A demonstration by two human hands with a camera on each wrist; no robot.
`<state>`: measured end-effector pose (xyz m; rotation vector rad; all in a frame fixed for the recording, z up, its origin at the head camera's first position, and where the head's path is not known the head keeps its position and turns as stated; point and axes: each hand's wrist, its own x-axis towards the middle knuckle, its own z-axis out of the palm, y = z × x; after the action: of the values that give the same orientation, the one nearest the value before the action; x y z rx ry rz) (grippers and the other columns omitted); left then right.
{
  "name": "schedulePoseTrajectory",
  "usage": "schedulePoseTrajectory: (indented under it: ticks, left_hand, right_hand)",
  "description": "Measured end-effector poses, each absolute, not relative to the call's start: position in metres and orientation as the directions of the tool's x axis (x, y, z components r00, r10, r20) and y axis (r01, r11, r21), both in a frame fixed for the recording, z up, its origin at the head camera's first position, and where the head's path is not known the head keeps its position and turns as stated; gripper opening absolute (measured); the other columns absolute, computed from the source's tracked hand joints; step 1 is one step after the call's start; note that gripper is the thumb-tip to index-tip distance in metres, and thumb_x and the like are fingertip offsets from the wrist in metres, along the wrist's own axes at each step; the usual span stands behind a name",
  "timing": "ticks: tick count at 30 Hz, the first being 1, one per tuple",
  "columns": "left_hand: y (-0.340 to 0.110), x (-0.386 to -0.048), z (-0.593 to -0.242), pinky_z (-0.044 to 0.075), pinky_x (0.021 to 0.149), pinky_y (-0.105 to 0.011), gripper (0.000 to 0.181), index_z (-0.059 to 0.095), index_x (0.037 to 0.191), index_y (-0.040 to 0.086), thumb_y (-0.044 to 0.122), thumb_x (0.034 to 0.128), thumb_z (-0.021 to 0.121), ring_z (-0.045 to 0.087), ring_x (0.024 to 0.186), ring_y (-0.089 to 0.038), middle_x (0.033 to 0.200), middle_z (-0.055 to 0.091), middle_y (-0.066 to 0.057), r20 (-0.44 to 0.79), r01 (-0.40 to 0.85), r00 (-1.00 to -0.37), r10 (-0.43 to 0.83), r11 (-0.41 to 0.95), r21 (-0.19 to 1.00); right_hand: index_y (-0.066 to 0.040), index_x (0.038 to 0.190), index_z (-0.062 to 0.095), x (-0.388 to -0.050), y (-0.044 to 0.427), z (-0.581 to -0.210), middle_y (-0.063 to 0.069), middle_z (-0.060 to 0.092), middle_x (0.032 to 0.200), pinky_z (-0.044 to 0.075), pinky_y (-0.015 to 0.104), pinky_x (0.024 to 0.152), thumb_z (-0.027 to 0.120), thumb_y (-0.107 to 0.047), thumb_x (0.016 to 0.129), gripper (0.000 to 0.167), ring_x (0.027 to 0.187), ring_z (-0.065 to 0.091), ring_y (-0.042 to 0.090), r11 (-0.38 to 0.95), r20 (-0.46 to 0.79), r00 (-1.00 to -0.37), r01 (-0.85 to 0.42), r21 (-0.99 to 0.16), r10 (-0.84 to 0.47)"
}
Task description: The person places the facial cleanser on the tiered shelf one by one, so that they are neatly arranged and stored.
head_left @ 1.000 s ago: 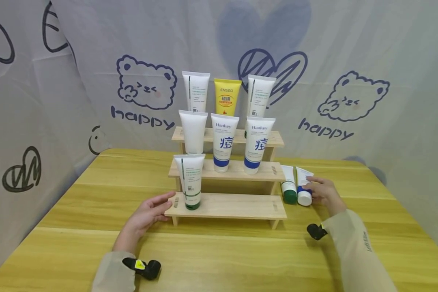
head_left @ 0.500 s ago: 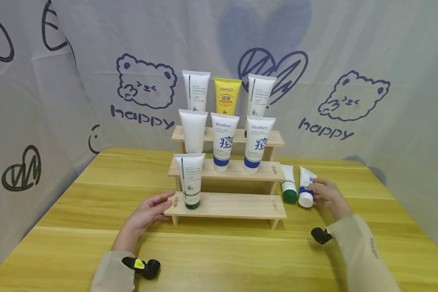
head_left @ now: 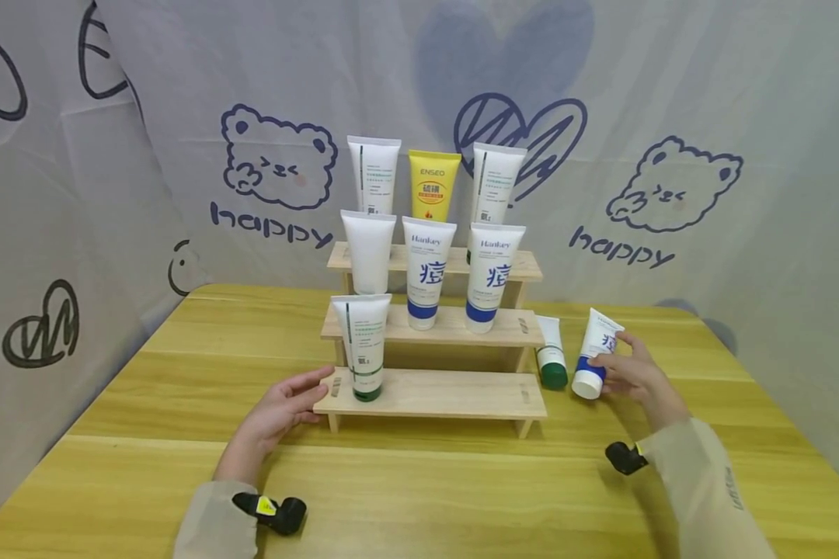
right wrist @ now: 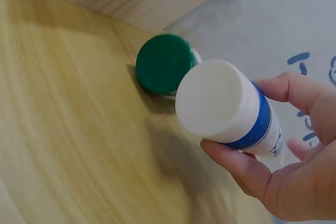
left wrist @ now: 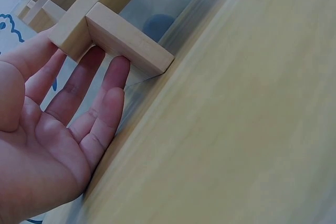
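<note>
A three-tier wooden display stand (head_left: 433,392) carries upright squeeze tubes. My left hand (head_left: 280,411) touches the left end of its lowest step. In the left wrist view its loosely bent fingers (left wrist: 73,85) reach the end and the leg below. To the right of the stand, my right hand (head_left: 639,380) pinches a white squeeze tube (head_left: 599,345) with a blue band, between thumb and fingers. This tube leans cap down, its white cap (right wrist: 210,98) low over the table. Close beside it lies another white tube with a green cap (head_left: 553,376).
A single green-capped tube (head_left: 363,341) stands at the left of the lowest step. Three white tubes, one plain (head_left: 369,252), fill the middle step. Behind them, the top step holds two white tubes and a yellow tube (head_left: 433,186). A printed cloth (head_left: 405,70) hangs behind the table.
My right hand has drawn the blue-banded tube rightward, away from the green-capped one, and raised its flat end so it tilts up. The left hand has stayed at the stand.
</note>
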<state>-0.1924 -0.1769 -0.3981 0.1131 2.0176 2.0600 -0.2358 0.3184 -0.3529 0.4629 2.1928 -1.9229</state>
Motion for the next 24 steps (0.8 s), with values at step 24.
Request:
schedulePoseTrajectory:
  ticks: [24]
  left_hand:
    - [-0.178, -0.194, -0.399, 0.047, 0.072, -0.030, 0.054, 0.038, 0.134, 0.000, 0.023, 0.0887, 0.057, 0.054, 0.090, -0.014, 0.135, 0.035, -0.018, -0.126, -0.131, -0.960, 0.249, -0.001, 0.991]
  right_hand:
    - [-0.030, 0.141, -0.002, -0.199, 0.310, -0.322, 0.018, 0.029, 0.117, 0.050, 0.041, 0.067, 0.066, 0.003, 0.078, 0.098, 0.085, 0.050, 0.018, 0.055, -0.094, -0.995, 0.096, -0.994, 0.028]
